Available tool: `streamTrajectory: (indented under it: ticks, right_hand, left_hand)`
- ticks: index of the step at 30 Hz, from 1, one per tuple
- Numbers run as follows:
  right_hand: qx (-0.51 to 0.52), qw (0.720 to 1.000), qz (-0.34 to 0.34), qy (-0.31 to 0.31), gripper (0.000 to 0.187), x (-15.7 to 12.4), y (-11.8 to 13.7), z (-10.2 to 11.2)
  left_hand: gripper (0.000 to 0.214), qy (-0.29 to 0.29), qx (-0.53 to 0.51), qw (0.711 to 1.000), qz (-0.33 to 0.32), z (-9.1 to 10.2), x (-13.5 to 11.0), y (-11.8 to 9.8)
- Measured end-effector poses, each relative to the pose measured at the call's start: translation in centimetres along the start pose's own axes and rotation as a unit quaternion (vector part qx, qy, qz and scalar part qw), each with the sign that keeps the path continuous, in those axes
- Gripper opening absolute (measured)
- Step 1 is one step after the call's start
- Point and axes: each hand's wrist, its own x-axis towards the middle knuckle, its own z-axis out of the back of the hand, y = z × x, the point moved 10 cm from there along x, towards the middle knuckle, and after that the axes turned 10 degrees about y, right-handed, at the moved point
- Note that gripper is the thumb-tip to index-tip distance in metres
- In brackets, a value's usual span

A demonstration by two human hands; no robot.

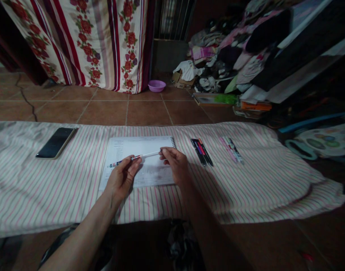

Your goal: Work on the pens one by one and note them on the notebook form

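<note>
Over a spiral notebook (pixel 141 144), my left hand (pixel 124 176) grips a patterned pen barrel (pixel 116 163) between thumb and fingers. A thin white refill (pixel 150 154) runs from the barrel's right end across to my right hand (pixel 175 162). The thumb and fingertips of that hand pinch the refill's far end. Whether the refill's other end still sits inside the barrel I cannot tell for sure. Handwriting and ruled lines show on the open page below. Right of the notebook lie several dark pens (pixel 201 152) side by side. Farther right is a group of light patterned pens (pixel 231 149).
A striped cloth (pixel 84 180) covers the low surface. On its left lies a dark-screened phone (pixel 56 143). Beyond are a tiled floor (pixel 107 109), a flowered curtain (pixel 104 45), a purple basin (pixel 157 86) and a heap of clothes (pixel 234 52) at the right.
</note>
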Motion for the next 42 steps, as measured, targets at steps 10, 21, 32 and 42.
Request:
streamTrajectory:
  ticks: [10, 21, 32, 42]
  right_hand:
    - [-0.015, 0.997, 0.01, -0.076, 0.03, 0.1, -0.1, 3.0]
    - [-0.252, 0.964, 0.089, -0.005, 0.018, -0.5, 0.6, 0.1]
    - [-0.49, 0.861, 0.131, 0.039, 0.017, -1.8, 1.5, -2.7]
    - [-0.503, 0.853, 0.129, 0.061, 0.02, -1.7, 0.6, -3.3]
  left_hand:
    - [0.018, -0.008, -0.002, 1.0, -0.007, 1.0, 0.0, -0.8]
    - [0.018, -0.014, -0.018, 1.0, 0.006, 0.7, -0.1, -0.3]
    - [0.017, -0.001, -0.018, 1.0, 0.014, 0.4, 0.0, 0.3]
    - [0.016, 0.004, 0.004, 1.0, 0.012, 0.2, 0.2, 0.5]
